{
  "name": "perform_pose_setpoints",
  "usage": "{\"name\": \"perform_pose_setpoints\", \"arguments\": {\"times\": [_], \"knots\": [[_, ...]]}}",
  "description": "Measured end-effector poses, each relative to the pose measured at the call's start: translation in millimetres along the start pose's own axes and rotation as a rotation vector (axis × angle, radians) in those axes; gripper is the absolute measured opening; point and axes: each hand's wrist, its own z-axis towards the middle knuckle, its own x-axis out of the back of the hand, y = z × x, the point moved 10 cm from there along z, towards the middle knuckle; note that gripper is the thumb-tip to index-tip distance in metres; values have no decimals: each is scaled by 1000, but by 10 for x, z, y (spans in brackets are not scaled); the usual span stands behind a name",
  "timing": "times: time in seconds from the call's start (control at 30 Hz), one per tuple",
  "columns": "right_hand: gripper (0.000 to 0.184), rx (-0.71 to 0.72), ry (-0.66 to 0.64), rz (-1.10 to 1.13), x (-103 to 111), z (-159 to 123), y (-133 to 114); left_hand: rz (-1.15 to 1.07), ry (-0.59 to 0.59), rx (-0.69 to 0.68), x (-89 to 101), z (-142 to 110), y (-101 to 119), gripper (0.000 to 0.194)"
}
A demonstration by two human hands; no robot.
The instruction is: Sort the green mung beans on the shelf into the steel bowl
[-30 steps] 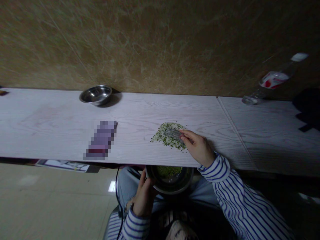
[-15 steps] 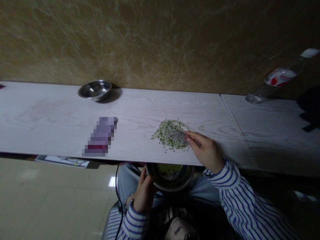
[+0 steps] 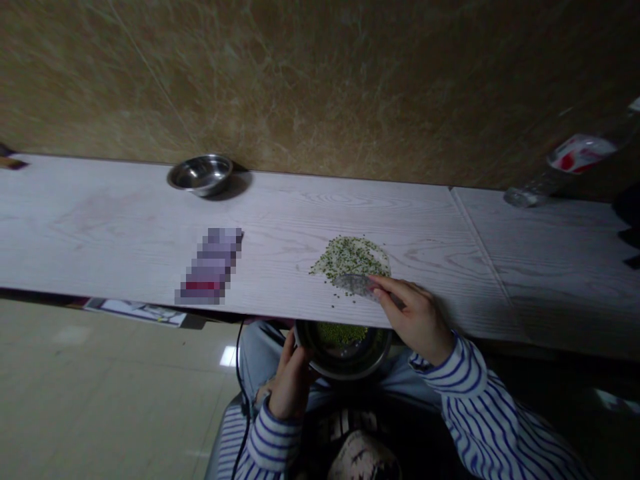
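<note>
Below the table's front edge, my left hand (image 3: pixel 291 375) grips the left rim of a metal bowl (image 3: pixel 350 371). Inside it lie green beans (image 3: pixel 343 333) that look like mung beans. My right hand (image 3: pixel 413 312) pinches a flat, grey, see-through piece (image 3: pixel 356 284) between thumb and fingers; its exact kind is unclear. That piece rests low at the front of a spread-out heap of white grains and green beans (image 3: pixel 353 257) on the table. A few beans lie loose around the heap.
A second metal bowl (image 3: pixel 201 175) stands by the wall at the back left. A phone-like slab (image 3: pixel 213 267), blurred out, lies on the white table (image 3: pixel 280 227). At the right stands a clear plastic bottle (image 3: pixel 575 157). A black cable (image 3: pixel 242 380) hangs beside my left leg.
My right hand has drawn the grey piece toward the front edge and slightly right, from the heap's middle to its near side. The left hand keeps hold of the bowl. The view has shifted a little.
</note>
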Motion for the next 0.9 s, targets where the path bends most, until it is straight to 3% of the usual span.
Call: {"name": "perform_pose_setpoints", "arguments": {"times": [0.37,0.63,0.9], "knots": [[25,-39,22,4,146,-196,270,-10,4,-25,-3,18,10,61],[25,-23,-1,29,97,-161,120,1,-4,-42,-55,-26,62,58],[26,-58,8,43,113,-198,162,3,10,-31,-20,-15,53,60]]}}
